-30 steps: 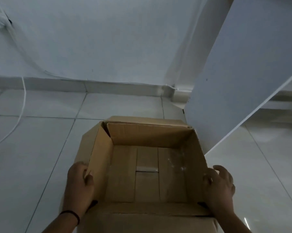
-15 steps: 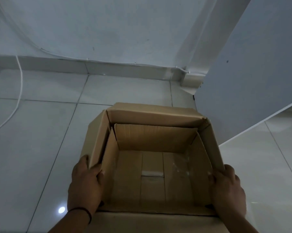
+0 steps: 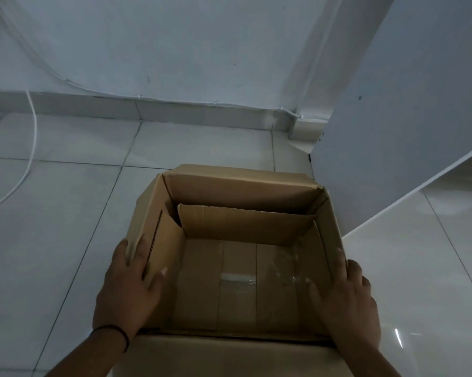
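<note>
An open brown cardboard box (image 3: pixel 237 194) sits on the tiled floor in front of me, with nothing inside and clear tape across its bottom seam. Its far flap and both side flaps are folded down into the box. My left hand (image 3: pixel 126 292) lies flat over the left wall, fingers straight along the top edge and thumb on the inner flap. My right hand (image 3: pixel 346 303) rests the same way on the right wall, thumb inside. A black band circles my left wrist.
A white wall (image 3: pixel 175 50) with a skirting stands just beyond the box. A white cable (image 3: pixel 31 148) trails over the floor at far left. A large white panel (image 3: pixel 409 118) leans close to the box's right far corner.
The box's flaps have been folded inward, the far one now lying inside. Both hands slid from gripping the near corners onto the side walls with flatter fingers.
</note>
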`<state>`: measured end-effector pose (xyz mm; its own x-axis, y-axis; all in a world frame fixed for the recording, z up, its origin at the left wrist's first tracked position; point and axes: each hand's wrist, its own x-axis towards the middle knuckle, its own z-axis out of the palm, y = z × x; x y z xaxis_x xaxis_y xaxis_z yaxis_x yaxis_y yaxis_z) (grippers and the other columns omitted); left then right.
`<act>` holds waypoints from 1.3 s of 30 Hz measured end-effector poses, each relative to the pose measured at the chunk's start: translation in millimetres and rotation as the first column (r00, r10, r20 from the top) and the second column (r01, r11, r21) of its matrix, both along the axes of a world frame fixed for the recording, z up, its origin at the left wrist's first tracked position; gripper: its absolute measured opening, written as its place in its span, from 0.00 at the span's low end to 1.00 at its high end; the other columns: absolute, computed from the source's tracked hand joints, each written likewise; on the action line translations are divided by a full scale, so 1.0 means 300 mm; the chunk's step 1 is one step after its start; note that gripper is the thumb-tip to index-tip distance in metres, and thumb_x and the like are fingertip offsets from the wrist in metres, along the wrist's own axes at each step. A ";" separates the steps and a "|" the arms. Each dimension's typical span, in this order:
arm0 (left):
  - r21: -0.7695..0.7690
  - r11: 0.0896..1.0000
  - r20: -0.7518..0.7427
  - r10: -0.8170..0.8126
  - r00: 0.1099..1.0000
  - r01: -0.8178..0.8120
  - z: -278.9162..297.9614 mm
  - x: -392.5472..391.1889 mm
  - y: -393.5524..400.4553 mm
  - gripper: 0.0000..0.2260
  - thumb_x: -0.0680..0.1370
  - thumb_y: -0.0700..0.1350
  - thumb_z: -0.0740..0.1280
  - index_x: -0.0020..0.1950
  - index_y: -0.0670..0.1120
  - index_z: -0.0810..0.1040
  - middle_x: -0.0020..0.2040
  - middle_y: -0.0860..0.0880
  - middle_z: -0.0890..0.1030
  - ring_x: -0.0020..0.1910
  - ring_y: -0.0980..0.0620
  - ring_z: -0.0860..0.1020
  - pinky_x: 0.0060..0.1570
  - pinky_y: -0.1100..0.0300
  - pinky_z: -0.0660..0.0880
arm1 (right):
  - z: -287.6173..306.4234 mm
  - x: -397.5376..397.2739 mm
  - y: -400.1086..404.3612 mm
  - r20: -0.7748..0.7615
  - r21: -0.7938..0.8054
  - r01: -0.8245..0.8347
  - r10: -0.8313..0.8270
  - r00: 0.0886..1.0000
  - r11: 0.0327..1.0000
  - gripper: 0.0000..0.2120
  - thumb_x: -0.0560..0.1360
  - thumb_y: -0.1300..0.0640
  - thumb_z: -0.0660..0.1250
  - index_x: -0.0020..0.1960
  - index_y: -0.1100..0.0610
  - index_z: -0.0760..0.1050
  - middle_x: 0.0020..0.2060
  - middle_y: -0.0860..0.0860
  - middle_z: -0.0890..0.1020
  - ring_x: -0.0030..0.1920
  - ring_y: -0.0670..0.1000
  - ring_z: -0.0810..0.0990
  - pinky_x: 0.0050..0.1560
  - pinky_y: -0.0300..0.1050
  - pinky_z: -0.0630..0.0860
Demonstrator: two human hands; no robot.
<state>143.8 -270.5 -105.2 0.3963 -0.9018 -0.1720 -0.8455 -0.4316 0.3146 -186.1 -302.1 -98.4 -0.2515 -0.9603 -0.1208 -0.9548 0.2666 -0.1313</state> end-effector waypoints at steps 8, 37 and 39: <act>-0.123 0.981 -0.185 0.124 0.975 -0.148 0.030 -0.016 0.030 0.30 0.73 0.60 0.63 0.70 0.47 0.62 0.66 0.39 0.68 0.61 0.37 0.72 0.56 0.42 0.73 | 0.020 -0.025 0.052 0.351 -0.159 0.080 -0.019 0.936 0.984 0.30 0.72 0.41 0.62 0.68 0.57 0.64 0.61 0.58 0.71 0.60 0.61 0.73 0.56 0.56 0.74; -0.082 0.743 -0.414 -0.632 0.656 0.664 0.194 -0.788 1.348 0.15 0.76 0.50 0.65 0.62 0.48 0.75 0.57 0.49 0.76 0.55 0.52 0.75 0.53 0.63 0.70 | 0.194 -0.700 1.912 0.358 -0.264 0.512 -0.409 0.839 0.818 0.13 0.75 0.53 0.63 0.56 0.56 0.78 0.55 0.53 0.81 0.52 0.54 0.80 0.54 0.51 0.74; 0.013 0.765 -0.466 -0.565 0.681 0.644 0.162 -0.821 1.345 0.19 0.76 0.50 0.65 0.65 0.47 0.72 0.62 0.47 0.75 0.58 0.50 0.74 0.58 0.59 0.71 | 0.179 -0.725 1.923 0.346 -0.251 0.527 -0.433 0.832 0.812 0.13 0.76 0.52 0.63 0.57 0.56 0.78 0.56 0.54 0.81 0.51 0.53 0.80 0.55 0.51 0.75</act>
<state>-102.5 133.0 -56.5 -0.3709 -0.8609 -0.3482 -0.7433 0.0504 0.6670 -403.5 274.7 -44.6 -0.6948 -0.7178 0.0451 -0.6313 0.5786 -0.5164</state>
